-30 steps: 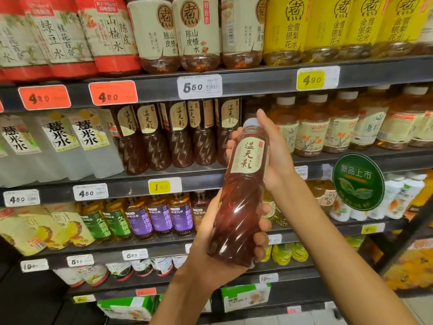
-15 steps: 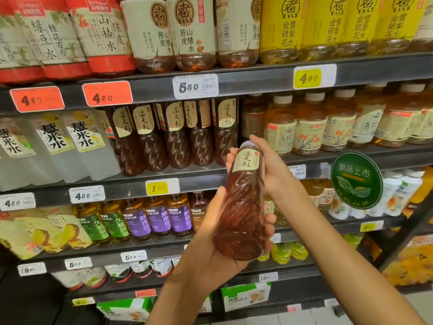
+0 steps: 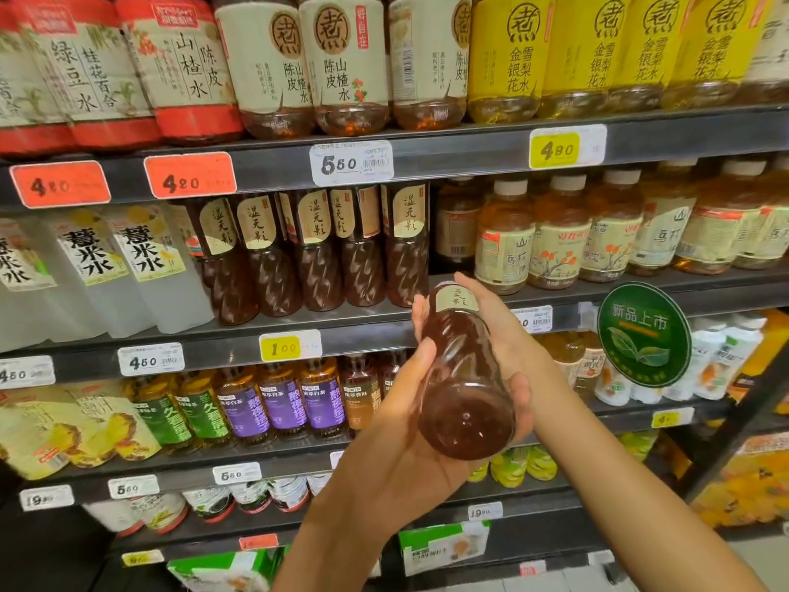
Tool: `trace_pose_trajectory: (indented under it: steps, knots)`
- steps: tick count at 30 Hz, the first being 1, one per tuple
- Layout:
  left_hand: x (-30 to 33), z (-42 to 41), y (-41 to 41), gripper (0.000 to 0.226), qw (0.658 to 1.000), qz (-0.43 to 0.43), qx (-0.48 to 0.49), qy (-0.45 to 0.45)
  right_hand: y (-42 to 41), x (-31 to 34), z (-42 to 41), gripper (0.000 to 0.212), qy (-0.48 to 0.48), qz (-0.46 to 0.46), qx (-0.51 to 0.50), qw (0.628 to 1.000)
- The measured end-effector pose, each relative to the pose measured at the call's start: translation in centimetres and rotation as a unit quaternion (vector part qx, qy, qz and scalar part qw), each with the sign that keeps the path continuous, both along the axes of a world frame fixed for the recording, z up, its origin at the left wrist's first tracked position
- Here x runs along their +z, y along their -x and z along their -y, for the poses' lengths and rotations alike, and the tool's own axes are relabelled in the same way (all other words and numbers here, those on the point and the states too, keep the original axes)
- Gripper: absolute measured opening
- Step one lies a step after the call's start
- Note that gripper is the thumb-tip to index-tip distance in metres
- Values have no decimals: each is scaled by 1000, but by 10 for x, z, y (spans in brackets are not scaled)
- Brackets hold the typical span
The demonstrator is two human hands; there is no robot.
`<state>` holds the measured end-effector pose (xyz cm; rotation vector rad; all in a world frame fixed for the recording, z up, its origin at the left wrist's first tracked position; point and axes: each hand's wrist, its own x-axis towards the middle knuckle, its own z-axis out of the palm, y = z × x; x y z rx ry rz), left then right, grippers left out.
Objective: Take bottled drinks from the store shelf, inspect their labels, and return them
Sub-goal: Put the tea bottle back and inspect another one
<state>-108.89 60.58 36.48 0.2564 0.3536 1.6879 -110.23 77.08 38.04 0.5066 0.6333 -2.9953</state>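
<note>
Gripping one brown bottle [image 3: 463,378]: left hand [image 3: 397,425], right hand [image 3: 504,335], fingers apparently wrapped round

Dark reddish-brown bottle [image 3: 463,378] with cream label lay tilted in my hands, base toward me, before the shelf's [image 3: 427,331] front edge.

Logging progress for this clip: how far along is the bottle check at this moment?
Done: one dark bottle is off the shelf, gripped by the left hand and the right hand. In hand: inspection, with the base tipped toward the camera and the cream label facing up. Left: returning it to the gap beside the matching dark bottles.
</note>
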Motion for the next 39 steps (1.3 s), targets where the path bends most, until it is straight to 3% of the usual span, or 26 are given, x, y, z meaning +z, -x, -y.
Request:
trace_pose_trajectory:
  steps: [3,6,10,12,15,19,24,30,34,37,39]
  knots:
    - [-8,-2,6,52,995,-98,-10,16,1,7,-5,46,-12,-55,-21,998]
    - [-10,-5,9,35,981,-190,-21,-22,-2,24,-7,43,-110,-135,-9,985]
    - [-16,-7,14,43,948,-309,22,79,-11,43,-3,46,-229,-167,-38,958]
    - [-15,-6,19,38,923,-361,62,116,-16,48,1,44,-302,-163,-75,936]
    - [-22,-4,20,52,893,-426,114,95,-22,50,8,30,-412,-177,-127,885]
    - [-25,-2,23,48,848,-493,161,105,-32,52,11,35,-513,-234,-97,820]
    - [-18,0,30,51,797,-555,203,121,-42,46,9,62,-489,-331,-65,804]
    - [-16,-7,32,61,735,-578,311,172,-43,35,8,57,-473,-345,-59,809]
    - [-16,-5,35,61,725,-602,287,172,-39,31,9,41,-447,-332,-107,824]
    - [-16,-3,38,57,713,-633,252,163,-34,34,8,49,-409,-326,-146,840]
    - [-15,-2,39,54,733,-608,253,170,-32,35,7,44,-382,-306,-168,856]
